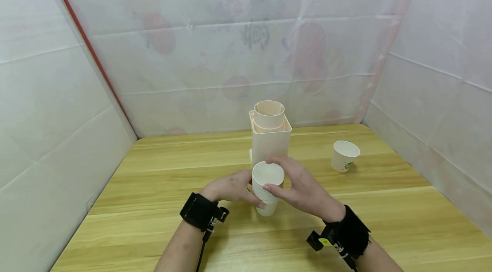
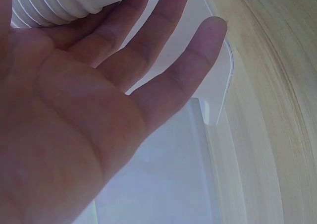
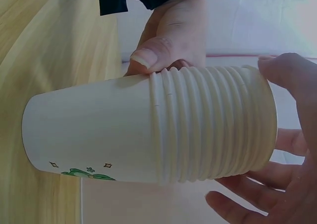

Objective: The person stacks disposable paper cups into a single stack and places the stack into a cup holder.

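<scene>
A stack of white paper cups, mouths up, is between both hands in front of a cream dispenser-like holder. My left hand grips the stack low on its left side; its thumb lies just under the stacked rims in the right wrist view. At the top, my right hand curls around the right side, with the thumb at the uppermost rim. Green printing marks the lowest cup of the stack. In the left wrist view, the ribbed rims lie against the left fingers.
A single white paper cup with a green print stands to the right on the wooden table. The holder has a round open tube on top. Pale sheeting encloses the table at the back and sides.
</scene>
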Tool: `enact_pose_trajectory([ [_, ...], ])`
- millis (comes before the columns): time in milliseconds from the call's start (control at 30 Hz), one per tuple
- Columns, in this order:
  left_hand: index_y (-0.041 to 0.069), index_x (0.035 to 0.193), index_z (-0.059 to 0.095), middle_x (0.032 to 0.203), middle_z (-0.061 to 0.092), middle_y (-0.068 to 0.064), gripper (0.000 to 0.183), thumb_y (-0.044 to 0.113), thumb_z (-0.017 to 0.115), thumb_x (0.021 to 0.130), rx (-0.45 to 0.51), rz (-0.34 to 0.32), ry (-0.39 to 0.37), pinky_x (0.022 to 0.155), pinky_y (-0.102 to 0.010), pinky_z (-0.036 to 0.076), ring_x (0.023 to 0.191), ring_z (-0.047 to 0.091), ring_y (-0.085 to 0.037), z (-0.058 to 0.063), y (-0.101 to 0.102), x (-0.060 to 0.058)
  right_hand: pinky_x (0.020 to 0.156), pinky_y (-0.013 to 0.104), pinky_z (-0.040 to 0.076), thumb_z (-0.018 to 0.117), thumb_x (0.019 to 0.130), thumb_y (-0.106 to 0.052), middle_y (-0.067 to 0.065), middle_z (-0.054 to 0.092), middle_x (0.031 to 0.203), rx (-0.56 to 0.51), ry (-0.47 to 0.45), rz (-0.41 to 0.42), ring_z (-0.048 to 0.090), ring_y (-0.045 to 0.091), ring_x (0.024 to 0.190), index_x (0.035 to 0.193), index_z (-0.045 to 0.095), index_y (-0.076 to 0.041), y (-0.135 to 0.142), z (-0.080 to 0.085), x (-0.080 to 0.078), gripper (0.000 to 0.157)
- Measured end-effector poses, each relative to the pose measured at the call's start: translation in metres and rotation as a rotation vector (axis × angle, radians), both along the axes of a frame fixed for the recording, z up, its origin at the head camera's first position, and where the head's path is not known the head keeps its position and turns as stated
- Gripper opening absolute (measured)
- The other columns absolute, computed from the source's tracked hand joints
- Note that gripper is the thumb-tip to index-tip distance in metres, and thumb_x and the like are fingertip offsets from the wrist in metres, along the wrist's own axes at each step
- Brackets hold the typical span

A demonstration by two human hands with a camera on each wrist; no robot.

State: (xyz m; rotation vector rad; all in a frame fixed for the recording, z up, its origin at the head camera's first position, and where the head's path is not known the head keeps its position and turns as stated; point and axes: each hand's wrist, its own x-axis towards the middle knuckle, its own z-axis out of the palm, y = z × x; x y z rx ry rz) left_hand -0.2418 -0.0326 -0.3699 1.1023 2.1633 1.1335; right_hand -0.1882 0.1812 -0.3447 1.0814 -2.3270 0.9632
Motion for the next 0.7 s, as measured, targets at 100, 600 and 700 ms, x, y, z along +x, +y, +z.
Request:
enact_pose_trajectory([
  [100,0.030,0.118,0.046,0.111,0.057,0.007,0.058,0.032,0.079,0.070,0.006,-0.004,-0.005,0.089,-0.043,0.043,0.102,0.050,-0.012,0.000,0.000,0.000,0.088,0.036,0.044,0.067,0.083,-0.037,-0.004,0.052,0.117,0.008,-0.027,-0.005,0.048,0.011,0.105,0.123,0.047,-0.013,0.000,0.000,0.000,0.051],
  [600,0.030,0.120,0.046,0.111,0.056,0.007,0.060,0.032,0.079,0.070,-0.005,0.007,-0.007,0.089,-0.040,0.043,0.102,0.049,-0.012,0.002,0.000,0.001,0.085,0.035,0.045,0.065,0.084,-0.037,-0.004,0.051,0.118,0.019,-0.104,0.037,0.048,0.012,0.103,0.126,0.043,-0.015,0.003,0.001,-0.003,0.052],
  [700,0.030,0.122,0.045,0.111,0.056,0.007,0.062,0.032,0.079,0.070,-0.005,0.009,-0.018,0.089,-0.041,0.042,0.102,0.049,-0.012,0.002,0.000,0.001,0.086,0.039,0.044,0.064,0.086,-0.030,0.001,0.049,0.121,0.001,-0.121,0.030,0.046,0.015,0.106,0.129,0.040,-0.015,0.010,0.004,-0.004,0.051],
])
